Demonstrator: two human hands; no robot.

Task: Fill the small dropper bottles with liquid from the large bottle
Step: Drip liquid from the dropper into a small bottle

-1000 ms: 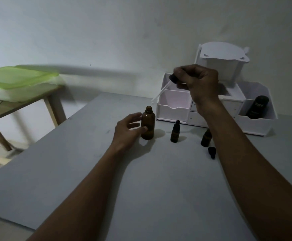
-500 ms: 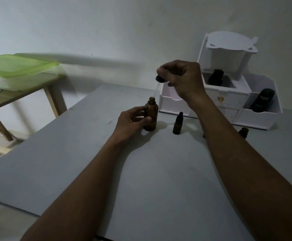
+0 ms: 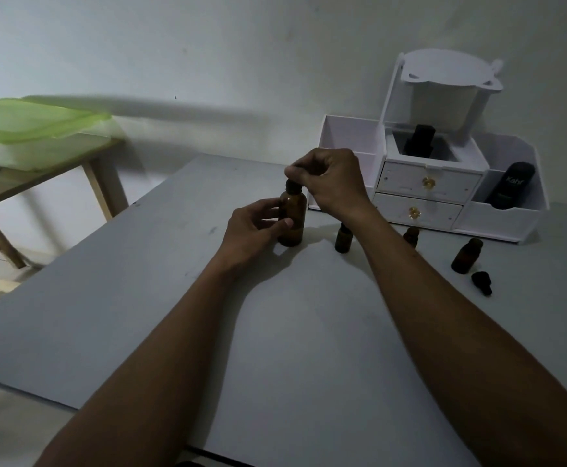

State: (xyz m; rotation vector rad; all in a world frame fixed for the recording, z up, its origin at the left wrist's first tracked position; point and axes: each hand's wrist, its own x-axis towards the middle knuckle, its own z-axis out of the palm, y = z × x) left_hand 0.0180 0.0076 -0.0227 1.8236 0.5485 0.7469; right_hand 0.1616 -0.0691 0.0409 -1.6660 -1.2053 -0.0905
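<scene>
The large bottle (image 3: 292, 220), amber glass, stands upright on the grey surface (image 3: 309, 332), towards its far side and left of the middle; the left hand (image 3: 254, 228) grips its body from the left, fingers and thumb curled round the glass. At the bottle's mouth sits a dark dropper top (image 3: 293, 187); the right hand (image 3: 330, 183) comes down over it from above, fingers curled, pinching that top between thumb and fingertips; whether the top is screwed home cannot be told.

Right of the large bottle a first small bottle (image 3: 343, 238) stands upright, its upper part hidden behind the right forearm; a second small bottle (image 3: 411, 234) shows only partly on the forearm's far side; a third small bottle (image 3: 467, 256) stands further right, apart from the others, and a loose cap (image 3: 482, 282) lies on its side just beside it, nearer the camera.

Behind the bottles, against the wall (image 3: 241, 45), is a white organiser (image 3: 428, 210) with two drawers; a black bottle (image 3: 419, 141) stands in its upper middle compartment and a black tube (image 3: 511, 190) leans in the right one. Far left, a green-lidded box (image 3: 32, 128) rests on a wooden side table (image 3: 43, 178), well apart from the surface.
</scene>
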